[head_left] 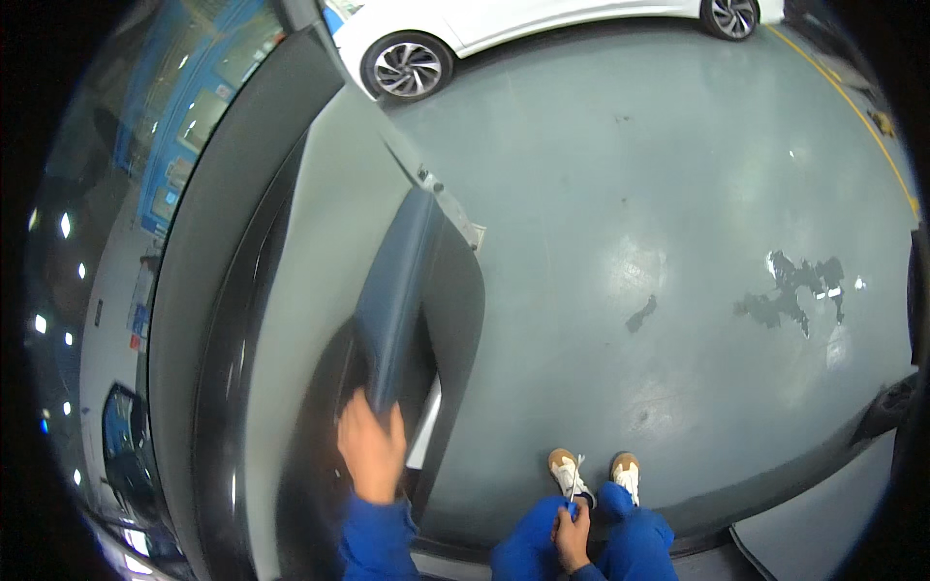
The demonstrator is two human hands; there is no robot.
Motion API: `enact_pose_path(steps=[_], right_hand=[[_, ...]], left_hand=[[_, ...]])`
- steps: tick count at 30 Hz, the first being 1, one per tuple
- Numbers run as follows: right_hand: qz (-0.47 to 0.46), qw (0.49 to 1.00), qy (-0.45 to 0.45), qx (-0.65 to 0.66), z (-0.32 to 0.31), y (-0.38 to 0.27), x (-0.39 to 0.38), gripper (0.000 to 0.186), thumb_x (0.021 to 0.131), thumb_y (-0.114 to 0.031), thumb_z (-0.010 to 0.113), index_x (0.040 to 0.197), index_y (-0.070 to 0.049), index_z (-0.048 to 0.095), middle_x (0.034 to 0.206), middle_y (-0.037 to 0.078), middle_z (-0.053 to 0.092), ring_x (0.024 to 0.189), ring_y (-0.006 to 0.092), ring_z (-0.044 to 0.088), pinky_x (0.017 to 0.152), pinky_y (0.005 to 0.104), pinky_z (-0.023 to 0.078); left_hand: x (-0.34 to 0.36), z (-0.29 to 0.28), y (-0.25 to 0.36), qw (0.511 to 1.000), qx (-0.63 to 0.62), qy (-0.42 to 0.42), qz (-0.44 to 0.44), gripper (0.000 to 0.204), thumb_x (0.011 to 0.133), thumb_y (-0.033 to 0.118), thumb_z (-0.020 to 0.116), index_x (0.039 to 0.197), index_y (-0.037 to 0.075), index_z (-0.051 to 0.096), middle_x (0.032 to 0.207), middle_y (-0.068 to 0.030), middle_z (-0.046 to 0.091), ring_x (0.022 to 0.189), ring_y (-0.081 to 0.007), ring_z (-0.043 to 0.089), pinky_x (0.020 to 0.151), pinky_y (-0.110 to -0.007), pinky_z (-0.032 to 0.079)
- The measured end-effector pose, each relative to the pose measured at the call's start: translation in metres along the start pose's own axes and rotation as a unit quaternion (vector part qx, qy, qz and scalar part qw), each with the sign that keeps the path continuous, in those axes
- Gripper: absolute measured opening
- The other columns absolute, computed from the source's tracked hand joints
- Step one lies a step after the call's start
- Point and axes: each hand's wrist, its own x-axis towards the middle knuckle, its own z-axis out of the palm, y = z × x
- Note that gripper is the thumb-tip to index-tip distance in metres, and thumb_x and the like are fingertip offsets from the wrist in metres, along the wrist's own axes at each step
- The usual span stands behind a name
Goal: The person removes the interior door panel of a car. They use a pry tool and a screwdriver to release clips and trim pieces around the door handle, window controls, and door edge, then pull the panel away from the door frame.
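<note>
On the left stands an open car door [291, 261] with a grey-green and black inner panel. A dark blue padded armrest [397, 281] runs along it. My left hand [373, 450] is closed on the near end of this armrest, thumb on the right side and fingers on the left; the fingertips are slightly blurred and partly hidden. Low in front of my blue trousers, my right hand [573, 537] is closed around a screwdriver [572, 505] with a blue handle and a thin, light shaft pointing away from me. Most of its handle is hidden by the fingers.
A white car [542, 21] stands across the far side. My shoes [626, 470] rest on the grey-green floor [581, 194], which has dark wet-looking patches [799, 290]. The door's mirror [131, 455] sits at the lower left. A yellow line [843, 92] marks the floor at far right.
</note>
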Motion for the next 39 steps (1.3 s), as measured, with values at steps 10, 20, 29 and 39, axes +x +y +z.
enact_pose_path(steps=[10, 20, 29, 39], right_hand=[[-0.266, 0.955, 0.003, -0.13, 0.098, -0.208, 0.165, 0.031, 0.102, -0.027, 0.065, 0.116, -0.002, 0.055, 0.076, 0.008, 0.063, 0.065, 0.0151, 0.059, 0.06, 0.0342, 0.05], [-0.31, 0.912, -0.235, -0.127, 0.222, -0.283, 0.287, 0.036, 0.105, -0.037, 0.054, 0.106, -0.003, 0.066, 0.08, 0.009, 0.068, 0.073, 0.0175, 0.065, 0.068, 0.0347, 0.052], [-0.291, 0.902, -0.297, -0.118, 0.257, -0.224, 0.313, 0.039, 0.107, -0.04, 0.05, 0.097, -0.005, 0.065, 0.078, 0.018, 0.065, 0.073, 0.0367, 0.064, 0.07, 0.0448, 0.05], [-0.29, 0.856, -0.414, -0.111, 0.265, -0.164, 0.34, 0.036, 0.107, -0.038, 0.048, 0.098, -0.008, 0.067, 0.084, 0.015, 0.069, 0.083, 0.0406, 0.068, 0.073, 0.051, 0.053]], left_hand=[[0.019, -0.018, 0.016, 0.996, 0.003, -0.045, -0.074, 0.051, 0.086, 0.028, 0.075, 0.122, -0.006, 0.061, 0.103, -0.0241, 0.066, 0.098, -0.0428, 0.063, 0.087, -0.05, 0.049], [0.021, -0.005, 0.048, 0.982, 0.142, 0.079, -0.096, 0.057, 0.092, 0.037, 0.074, 0.131, -0.002, 0.061, 0.117, -0.0248, 0.069, 0.105, -0.0414, 0.067, 0.092, -0.048, 0.052], [0.02, 0.084, 0.06, 0.983, 0.09, 0.138, 0.077, 0.064, 0.093, 0.029, 0.074, 0.142, -0.003, 0.049, 0.138, -0.0238, 0.056, 0.122, -0.0414, 0.059, 0.11, -0.051, 0.041], [0.047, 0.195, 0.027, 0.987, 0.004, 0.137, -0.083, 0.062, 0.098, 0.031, 0.071, 0.139, -0.003, 0.04, 0.128, -0.0255, 0.056, 0.108, -0.0349, 0.064, 0.091, -0.043, 0.059]])
